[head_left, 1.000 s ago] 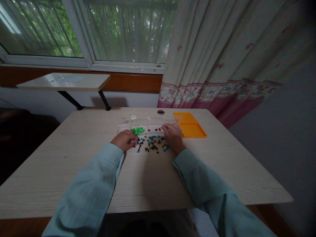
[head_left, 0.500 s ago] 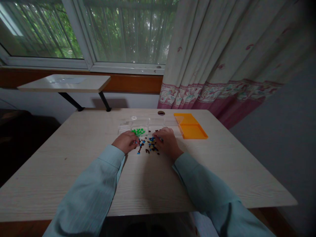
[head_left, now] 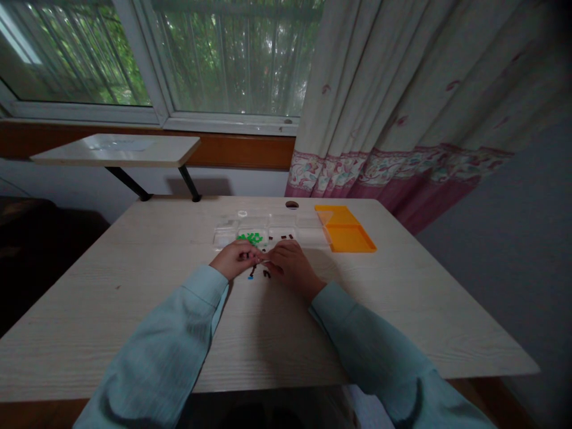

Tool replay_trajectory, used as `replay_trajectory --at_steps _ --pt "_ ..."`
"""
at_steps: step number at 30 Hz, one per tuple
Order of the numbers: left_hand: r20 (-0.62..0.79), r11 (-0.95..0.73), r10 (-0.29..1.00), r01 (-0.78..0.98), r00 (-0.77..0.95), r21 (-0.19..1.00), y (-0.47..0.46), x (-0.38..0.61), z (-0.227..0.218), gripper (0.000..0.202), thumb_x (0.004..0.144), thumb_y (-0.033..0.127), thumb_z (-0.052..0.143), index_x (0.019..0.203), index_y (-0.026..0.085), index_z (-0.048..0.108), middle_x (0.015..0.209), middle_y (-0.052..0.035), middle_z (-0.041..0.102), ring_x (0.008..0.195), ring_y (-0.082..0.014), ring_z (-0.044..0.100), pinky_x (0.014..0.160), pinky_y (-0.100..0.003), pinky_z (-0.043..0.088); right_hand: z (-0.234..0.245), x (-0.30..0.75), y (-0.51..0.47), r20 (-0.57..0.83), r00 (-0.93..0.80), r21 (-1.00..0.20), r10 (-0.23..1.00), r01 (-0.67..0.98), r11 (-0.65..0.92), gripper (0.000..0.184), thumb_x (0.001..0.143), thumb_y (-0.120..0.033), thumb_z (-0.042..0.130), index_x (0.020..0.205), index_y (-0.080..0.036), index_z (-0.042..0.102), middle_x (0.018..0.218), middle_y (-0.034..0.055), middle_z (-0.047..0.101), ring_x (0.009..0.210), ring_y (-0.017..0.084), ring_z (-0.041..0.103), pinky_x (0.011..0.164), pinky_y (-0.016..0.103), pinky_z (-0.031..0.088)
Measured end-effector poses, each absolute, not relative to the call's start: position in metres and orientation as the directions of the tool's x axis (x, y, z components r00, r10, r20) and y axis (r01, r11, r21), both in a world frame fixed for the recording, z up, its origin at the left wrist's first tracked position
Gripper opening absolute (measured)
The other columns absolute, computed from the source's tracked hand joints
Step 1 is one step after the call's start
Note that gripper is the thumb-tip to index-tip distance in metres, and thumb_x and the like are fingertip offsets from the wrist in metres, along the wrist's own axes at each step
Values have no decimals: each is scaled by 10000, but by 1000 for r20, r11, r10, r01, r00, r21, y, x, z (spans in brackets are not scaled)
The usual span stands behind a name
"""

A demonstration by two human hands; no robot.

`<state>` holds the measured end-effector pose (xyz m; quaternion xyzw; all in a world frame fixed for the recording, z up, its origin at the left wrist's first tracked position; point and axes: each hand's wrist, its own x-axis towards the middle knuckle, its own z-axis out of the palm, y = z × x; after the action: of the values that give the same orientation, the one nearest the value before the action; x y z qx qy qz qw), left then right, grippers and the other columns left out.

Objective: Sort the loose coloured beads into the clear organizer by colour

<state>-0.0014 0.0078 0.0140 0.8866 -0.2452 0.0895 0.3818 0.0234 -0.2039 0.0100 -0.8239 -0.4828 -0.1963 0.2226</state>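
Over the small pile of pieces, my left hand (head_left: 233, 260) and my right hand (head_left: 293, 267) meet, their fingertips touching or almost so. Both have their fingers closed in a pinch; anything between them is too small to make out. Most of the pile lies hidden under my right hand. A blue piece (head_left: 251, 277) and dark brown pieces (head_left: 267, 273) show below the fingers. Just beyond stands a clear compartment box (head_left: 313, 239). One front compartment holds bright green pieces (head_left: 251, 238), and the one to its right has a few brown pieces (head_left: 287, 237).
An orange tray (head_left: 351, 233) lies at the right end of the clear box, partly overlapped by it. The desk (head_left: 179, 333) has a round cable hole (head_left: 292, 204) at the back. A raised shelf (head_left: 120, 152) stands at the back left, and a curtain (head_left: 357, 119) hangs behind.
My right hand has moved left and slightly nearer, covering most of the pile. My left hand has shifted a little right, so the fingertips now meet.
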Motion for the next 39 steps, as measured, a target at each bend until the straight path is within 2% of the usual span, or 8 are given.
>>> replay_trajectory --at_steps 6,10,14,16,19,23,33,39 --pt "307 -518 -329 -442 893 732 7 -1 12 246 823 382 607 865 161 707 700 -9 537 634 -101 478 578 -214 402 10 23 -203 535 488 -184 690 864 -469 191 891 -268 541 1027 -240 671 901 43 689 945 204 531 898 360 340" --pt "297 -509 -345 -444 890 737 5 -2 6 281 826 413 597 890 162 707 687 -6 534 604 -97 457 562 -215 396 6 24 -203 554 495 -197 669 859 -472 149 882 -273 559 952 -222 680 894 34 690 947 205 528 913 356 328" --pt "381 -596 -360 -524 852 609 9 -4 5 256 875 350 528 962 179 696 756 -41 581 711 -136 520 674 -261 438 7 34 -211 567 557 -245 606 817 -522 110 869 -270 585 873 -220 683 867 21 690 890 188 542 870 339 334" --pt "425 -665 -380 -562 822 493 15 -4 6 259 894 305 483 1003 184 684 803 -65 601 794 -168 537 752 -304 440 8 43 -219 573 638 -288 514 744 -603 100 862 -260 593 858 -224 687 853 17 690 857 185 546 826 335 335" --pt "439 -731 -416 -581 796 359 25 -4 6 262 896 272 459 1018 178 671 820 -78 604 807 -190 527 765 -333 430 9 57 -231 609 725 -345 320 606 -717 119 868 -262 582 850 -215 690 848 21 694 858 194 543 812 337 326" --pt "421 -757 -428 -572 800 316 33 -4 5 258 900 270 451 1019 182 662 841 -78 604 811 -193 518 759 -335 429 5 68 -241 667 724 -375 176 529 -761 144 877 -292 575 886 -209 694 873 26 698 882 202 541 842 348 319" --pt "378 -753 -464 -581 801 308 29 -8 10 237 889 245 468 1025 191 654 896 -76 610 850 -195 512 778 -328 429 -3 72 -243 654 727 -377 210 553 -743 236 928 -298 482 1016 -218 686 950 35 695 902 197 551 839 343 336" --pt "331 -742 -499 -592 801 315 30 -7 10 249 852 404 558 942 197 663 870 -70 599 857 -201 522 790 -329 418 -2 70 -243 662 713 -370 231 580 -726 239 929 -297 477 985 -204 689 923 45 693 887 202 550 837 344 346"
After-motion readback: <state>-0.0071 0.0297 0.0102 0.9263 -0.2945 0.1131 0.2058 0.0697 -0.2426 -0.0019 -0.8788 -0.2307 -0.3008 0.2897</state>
